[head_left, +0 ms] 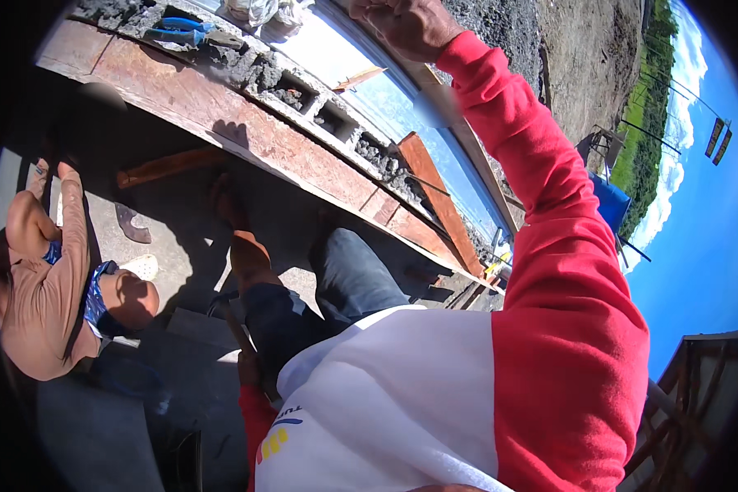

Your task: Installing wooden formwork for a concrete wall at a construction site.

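Note:
My right arm, in a red sleeve, reaches up past the hollow-block wall (336,121). At the top edge of the picture my right hand (408,26) is closed, near a long wooden edge; its fingers are partly cut off, and what they hold, if anything, is hidden. Low beside my thigh, in shade, my left hand (248,367) is wrapped round the handle of a hammer (233,321). The hammer's metal head points away from my body. A reddish-brown board (441,205) leans across the wall top.
Blue-handled pliers (180,33) lie on the rough wall top, near a crumpled plastic bag (262,12). Reddish tiles (221,107) face the ledge below. A co-worker (57,287) crouches at the left. Near them are a wooden piece (168,166) and a saw-like handle (132,223).

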Available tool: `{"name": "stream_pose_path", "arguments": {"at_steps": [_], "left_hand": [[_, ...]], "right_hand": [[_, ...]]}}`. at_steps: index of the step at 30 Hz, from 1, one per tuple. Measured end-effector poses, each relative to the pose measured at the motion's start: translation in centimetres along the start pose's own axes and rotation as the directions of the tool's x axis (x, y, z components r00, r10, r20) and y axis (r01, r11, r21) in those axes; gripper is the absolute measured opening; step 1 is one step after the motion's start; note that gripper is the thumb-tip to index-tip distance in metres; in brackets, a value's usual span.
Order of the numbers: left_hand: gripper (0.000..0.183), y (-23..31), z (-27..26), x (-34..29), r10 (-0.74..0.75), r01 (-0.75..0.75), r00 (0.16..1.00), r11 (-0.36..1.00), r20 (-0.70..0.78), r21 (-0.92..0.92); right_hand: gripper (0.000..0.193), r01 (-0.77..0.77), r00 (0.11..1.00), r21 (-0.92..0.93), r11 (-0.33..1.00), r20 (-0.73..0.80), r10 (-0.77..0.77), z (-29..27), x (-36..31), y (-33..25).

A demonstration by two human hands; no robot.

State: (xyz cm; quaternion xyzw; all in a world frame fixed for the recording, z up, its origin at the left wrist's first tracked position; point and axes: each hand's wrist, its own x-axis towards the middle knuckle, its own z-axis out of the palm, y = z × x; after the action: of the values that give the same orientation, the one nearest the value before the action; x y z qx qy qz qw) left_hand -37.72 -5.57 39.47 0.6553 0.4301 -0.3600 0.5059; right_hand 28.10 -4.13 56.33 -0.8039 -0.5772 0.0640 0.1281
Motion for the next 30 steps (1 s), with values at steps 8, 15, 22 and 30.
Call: {"name": "stream_pose_path", "arguments": {"at_steps": [8,15,22,30], "left_hand": [[0.019,-0.5,6.9,-2.9,0.222,-0.184,0.975,0.849,-0.019,0.496],[0.022,9.3,15.9,-10.1,-0.287,0.287,0.958,0.953,-0.017,0.095],[0.027,11.6,23.6,-16.4,-0.383,0.383,0.924,0.924,0.013,-0.017],[0.035,5.7,34.2,-18.7,-0.196,0.200,0.979,0.977,-0.059,0.072]], "right_hand": [[0.035,-0.810,0.562,-0.047,0.584,0.221,0.797,-7.2,-35.8,6.4],[0.056,-0.750,0.303,-0.340,0.567,0.586,0.752,7.7,-55.4,5.1],[0.042,-0.763,0.433,-0.204,0.614,0.543,0.720,9.2,-58.8,5.5],[0.032,-0.711,0.603,-0.030,0.703,0.489,0.631,8.8,-61.5,4.8]]}}
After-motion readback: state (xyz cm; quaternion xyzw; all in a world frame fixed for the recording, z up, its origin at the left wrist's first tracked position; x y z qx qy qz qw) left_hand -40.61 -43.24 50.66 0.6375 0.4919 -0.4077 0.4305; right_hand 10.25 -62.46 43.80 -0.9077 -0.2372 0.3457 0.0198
